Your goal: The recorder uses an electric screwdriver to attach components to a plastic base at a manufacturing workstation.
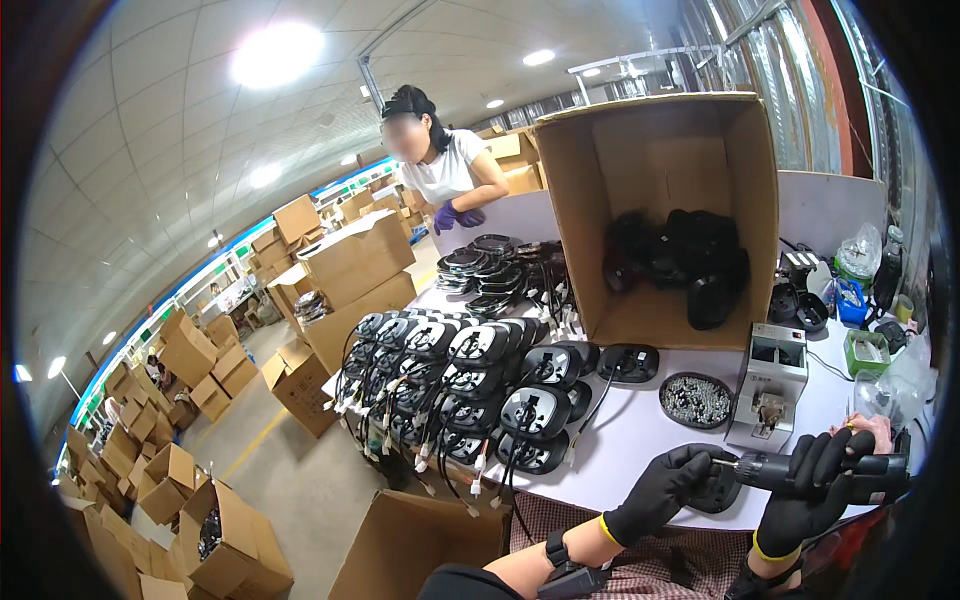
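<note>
My right hand (815,480), in a black glove with a yellow cuff, is wrapped around a black electric screwdriver (768,471) that lies level, its bit pointing left. At the bit's tip the gloved fingers of my left hand (660,492) are pinched together; whatever they hold is too small to make out. Below the bit a black plastic housing (712,488) rests on the white table, partly covered by my left hand. A round black dish of small screws (696,400) sits behind it, beside a grey boxy screw feeder (768,385).
Stacked black housings with dangling cables (480,385) fill the table's left. A tilted cardboard box (660,150) of black parts stands at the back. Another open carton (410,550) is below the front edge. Across the table stands a person with purple gloves (458,217). Green bin (868,352) at right.
</note>
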A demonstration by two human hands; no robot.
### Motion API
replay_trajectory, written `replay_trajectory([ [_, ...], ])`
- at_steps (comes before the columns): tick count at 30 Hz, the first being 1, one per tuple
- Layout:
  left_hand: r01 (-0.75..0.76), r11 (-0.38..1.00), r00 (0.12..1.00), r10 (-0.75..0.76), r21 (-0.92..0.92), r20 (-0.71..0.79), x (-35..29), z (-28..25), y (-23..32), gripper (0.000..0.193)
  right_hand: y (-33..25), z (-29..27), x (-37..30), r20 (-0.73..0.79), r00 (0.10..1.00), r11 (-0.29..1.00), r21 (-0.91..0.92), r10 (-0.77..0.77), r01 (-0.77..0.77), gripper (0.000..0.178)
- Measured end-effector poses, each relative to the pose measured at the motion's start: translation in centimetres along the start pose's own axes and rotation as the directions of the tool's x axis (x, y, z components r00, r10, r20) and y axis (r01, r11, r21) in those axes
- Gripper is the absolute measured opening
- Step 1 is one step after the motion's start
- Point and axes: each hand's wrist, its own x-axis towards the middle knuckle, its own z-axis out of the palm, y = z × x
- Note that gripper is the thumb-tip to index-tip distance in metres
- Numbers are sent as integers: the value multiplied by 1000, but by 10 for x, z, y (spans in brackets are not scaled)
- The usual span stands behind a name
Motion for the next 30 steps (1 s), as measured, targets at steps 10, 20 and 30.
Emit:
replay_trajectory([
  [10, -80, 993, 996, 83, 81, -33, -2, -7, -14, 37, -1, 9, -3, 243, 969, 999, 1, 42, -43, 22],
  [20, -131, 959, 991, 130, 252, 18, 12, -46, 8, 24, 46, -6, 12, 30, 985, 978, 116, 168, -171, 30],
  [30, -104, 895, 991, 129, 435, -29, 21, -50, 1, 21, 51, -14, 26, 313, 932, 976, 58, 180, -209, 34],
])
